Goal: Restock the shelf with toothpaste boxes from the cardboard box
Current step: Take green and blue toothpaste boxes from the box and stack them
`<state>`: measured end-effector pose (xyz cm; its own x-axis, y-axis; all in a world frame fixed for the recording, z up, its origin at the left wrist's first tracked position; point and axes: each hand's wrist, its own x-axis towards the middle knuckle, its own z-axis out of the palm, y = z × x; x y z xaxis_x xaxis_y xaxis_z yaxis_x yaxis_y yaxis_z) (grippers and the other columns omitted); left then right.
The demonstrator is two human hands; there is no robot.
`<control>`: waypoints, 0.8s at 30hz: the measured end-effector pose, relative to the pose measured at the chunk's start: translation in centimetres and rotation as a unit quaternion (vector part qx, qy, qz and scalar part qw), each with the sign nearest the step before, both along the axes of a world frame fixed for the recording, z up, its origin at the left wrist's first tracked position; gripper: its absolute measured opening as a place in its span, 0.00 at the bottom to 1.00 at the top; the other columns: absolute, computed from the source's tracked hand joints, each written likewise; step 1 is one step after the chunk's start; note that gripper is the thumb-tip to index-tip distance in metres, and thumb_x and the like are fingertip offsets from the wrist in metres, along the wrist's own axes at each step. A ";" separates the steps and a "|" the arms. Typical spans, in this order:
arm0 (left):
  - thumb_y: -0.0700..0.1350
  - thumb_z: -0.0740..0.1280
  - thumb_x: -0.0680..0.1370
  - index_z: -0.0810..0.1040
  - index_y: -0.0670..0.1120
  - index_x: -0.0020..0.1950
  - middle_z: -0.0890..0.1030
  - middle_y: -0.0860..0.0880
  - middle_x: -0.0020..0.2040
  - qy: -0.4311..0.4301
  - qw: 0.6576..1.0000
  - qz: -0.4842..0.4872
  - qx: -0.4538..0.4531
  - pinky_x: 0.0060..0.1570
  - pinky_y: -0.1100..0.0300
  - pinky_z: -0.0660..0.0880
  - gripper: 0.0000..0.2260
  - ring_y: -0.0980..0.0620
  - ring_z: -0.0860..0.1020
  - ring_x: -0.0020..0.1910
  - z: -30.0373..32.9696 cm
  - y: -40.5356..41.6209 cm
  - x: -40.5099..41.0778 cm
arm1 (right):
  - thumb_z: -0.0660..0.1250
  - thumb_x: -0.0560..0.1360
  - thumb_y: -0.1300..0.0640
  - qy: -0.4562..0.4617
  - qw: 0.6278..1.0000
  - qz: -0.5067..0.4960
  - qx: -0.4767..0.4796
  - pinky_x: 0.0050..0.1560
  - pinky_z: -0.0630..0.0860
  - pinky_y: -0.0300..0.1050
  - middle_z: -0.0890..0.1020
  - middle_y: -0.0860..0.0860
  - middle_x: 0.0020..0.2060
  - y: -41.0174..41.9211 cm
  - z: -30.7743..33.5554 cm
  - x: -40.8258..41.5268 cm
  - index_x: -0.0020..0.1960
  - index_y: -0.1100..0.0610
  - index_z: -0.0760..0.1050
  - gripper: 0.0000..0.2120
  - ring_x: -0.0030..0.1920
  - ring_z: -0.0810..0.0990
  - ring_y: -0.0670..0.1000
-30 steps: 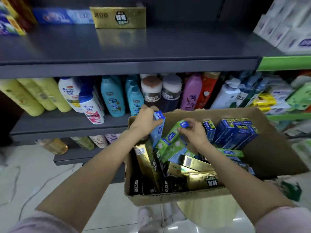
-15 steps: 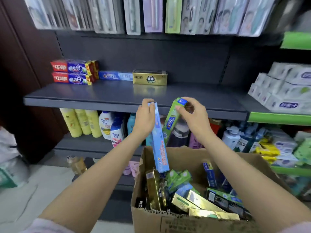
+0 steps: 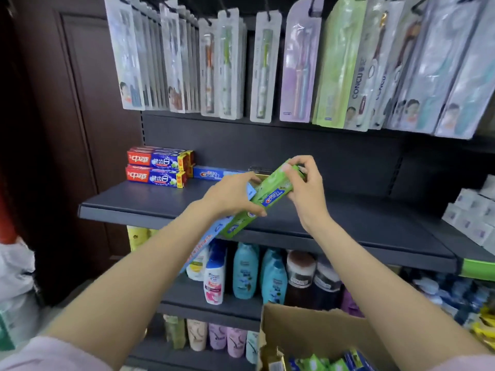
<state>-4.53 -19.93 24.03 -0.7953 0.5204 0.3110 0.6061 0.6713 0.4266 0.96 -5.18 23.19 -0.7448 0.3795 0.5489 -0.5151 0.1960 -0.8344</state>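
Both hands are raised over the front of the dark grey shelf (image 3: 150, 199). My left hand (image 3: 233, 195) holds a light blue toothpaste box (image 3: 207, 238) that slants down to the left, and its fingers also rest on a green toothpaste box (image 3: 263, 200). My right hand (image 3: 304, 186) pinches the upper end of that green box. The two boxes lie side by side. The cardboard box (image 3: 318, 333) sits at the bottom right, with green and blue toothpaste boxes (image 3: 325, 362) showing inside.
Two stacked red-and-blue toothpaste boxes (image 3: 158, 168) and a blue box (image 3: 217, 174) lie at the shelf's back left. Toothbrush packs (image 3: 227, 65) hang above. Shampoo bottles (image 3: 245, 271) fill the lower shelves. White boxes (image 3: 474, 215) stand at the right, a brown door (image 3: 67, 129) at the left.
Both hands lifted the blue and green boxes out of the cardboard box and up to shelf level. The two boxes came together, and my view tilted upward.
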 end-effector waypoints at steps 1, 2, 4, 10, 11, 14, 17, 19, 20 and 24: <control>0.55 0.76 0.65 0.73 0.52 0.63 0.76 0.53 0.54 0.025 0.999 0.004 -0.027 0.48 0.56 0.70 0.29 0.51 0.73 0.55 0.3 -0.4 -1.1 | 0.64 0.73 0.57 0.001 1.000 -0.003 0.002 0.48 0.73 0.56 0.76 0.46 0.41 -0.6 0.0 -1.1 0.40 0.44 0.71 0.09 0.45 0.74 0.52; 0.55 0.76 0.66 0.73 0.51 0.62 0.76 0.51 0.55 0.054 0.997 0.010 -0.048 0.46 0.56 0.70 0.27 0.49 0.73 0.56 0.5 -0.7 -2.0 | 0.65 0.74 0.59 -0.002 1.000 -0.006 0.001 0.48 0.74 0.56 0.76 0.48 0.42 -0.9 0.0 -2.0 0.41 0.43 0.71 0.10 0.45 0.75 0.53; 0.54 0.74 0.67 0.73 0.50 0.59 0.75 0.50 0.55 0.125 0.989 0.024 -0.079 0.43 0.56 0.68 0.24 0.47 0.75 0.56 0.9 -2.1 -4.7 | 0.65 0.73 0.63 -0.029 1.000 0.000 0.001 0.49 0.76 0.56 0.77 0.54 0.46 -1.6 0.0 -4.2 0.49 0.40 0.69 0.17 0.44 0.76 0.54; 0.51 0.69 0.73 0.70 0.49 0.61 0.71 0.47 0.56 0.257 0.951 -0.011 -0.172 0.36 0.54 0.68 0.19 0.45 0.76 0.52 1.5 -5.6 -11.6 | 0.70 0.73 0.60 -0.241 0.951 0.041 0.188 0.35 0.76 0.33 0.81 0.53 0.44 -3.7 1.0 -9.5 0.52 0.56 0.78 0.09 0.39 0.79 0.48; 0.51 0.69 0.73 0.70 0.49 0.60 0.70 0.48 0.56 0.264 0.950 -0.017 -0.164 0.36 0.54 0.68 0.18 0.45 0.76 0.52 1.4 -5.8 -12.5 | 0.70 0.73 0.58 -0.236 0.953 0.035 0.188 0.30 0.73 0.30 0.81 0.52 0.40 -4.2 1.1 -10.1 0.51 0.58 0.79 0.08 0.35 0.77 0.46; 0.49 0.71 0.71 0.70 0.52 0.61 0.70 0.50 0.58 0.233 0.969 -0.006 -0.079 0.39 0.55 0.70 0.20 0.47 0.76 0.53 1.2 -6.7 -14.8 | 0.72 0.72 0.57 -0.184 0.970 -0.025 0.157 0.29 0.72 0.29 0.81 0.52 0.43 -4.8 0.6 -12.6 0.54 0.58 0.81 0.11 0.37 0.78 0.47; 0.49 0.71 0.71 0.69 0.53 0.64 0.72 0.51 0.59 0.187 0.982 0.009 -0.002 0.44 0.55 0.72 0.23 0.48 0.76 0.56 1.6 -7.8 -17.0 | 0.73 0.70 0.57 -0.185 0.975 -0.079 0.093 0.40 0.82 0.44 0.80 0.54 0.54 -4.8 0.8 -14.8 0.57 0.56 0.80 0.16 0.43 0.83 0.52; 0.51 0.73 0.70 0.68 0.54 0.67 0.72 0.53 0.62 0.185 0.982 -0.013 -0.025 0.46 0.56 0.71 0.26 0.49 0.75 0.59 1.6 -8.0 -18.0 | 0.73 0.70 0.58 -0.185 0.977 -0.081 0.071 0.39 0.83 0.48 0.81 0.56 0.52 -5.1 1.3 -15.7 0.54 0.57 0.81 0.12 0.42 0.83 0.52; 0.53 0.73 0.69 0.68 0.55 0.67 0.72 0.53 0.63 0.185 0.982 -0.028 -0.041 0.47 0.56 0.71 0.28 0.50 0.74 0.60 1.7 -7.9 -18.4 | 0.73 0.70 0.58 -0.180 0.978 -0.077 0.069 0.38 0.83 0.48 0.81 0.56 0.50 -5.3 1.6 -16.2 0.51 0.57 0.81 0.10 0.43 0.83 0.53; 0.54 0.75 0.68 0.73 0.51 0.60 0.77 0.52 0.56 0.160 0.986 -0.037 -0.014 0.44 0.58 0.69 0.23 0.49 0.76 0.55 2.1 -7.0 -19.6 | 0.64 0.77 0.50 -0.157 0.988 -0.005 -0.002 0.43 0.82 0.53 0.79 0.55 0.45 -6.7 3.1 -17.6 0.46 0.56 0.77 0.10 0.47 0.82 0.57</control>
